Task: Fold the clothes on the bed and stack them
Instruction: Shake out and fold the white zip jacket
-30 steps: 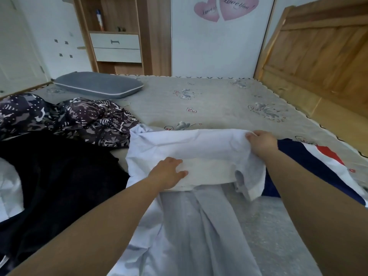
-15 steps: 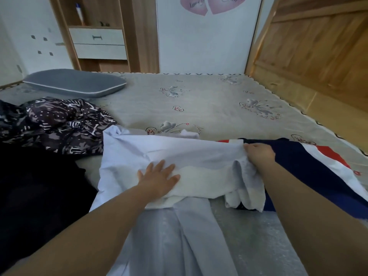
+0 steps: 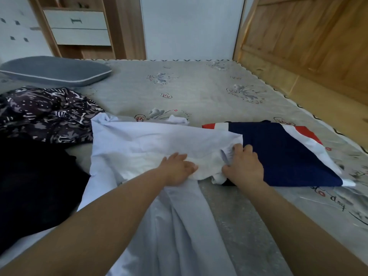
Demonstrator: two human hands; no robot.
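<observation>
Pale blue cotton shirt (image 3: pixel 151 144) folded across grey bed sheet (image 3: pixel 199 90), left hand (image 3: pixel 177 170) fingers spread flat pressing its fold, right hand (image 3: pixel 246 168) fingers curled gripping its right edge

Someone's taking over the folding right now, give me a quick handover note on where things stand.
Left hand presses flat on the white shirt; right hand grips its right edge.
Shirt is half folded in the middle of the bed.
Navy garment lies flat at its right, looking folded.
Left to do: finish the shirt, then fold the patterned garment and black garment at left, then stack everything.
</observation>
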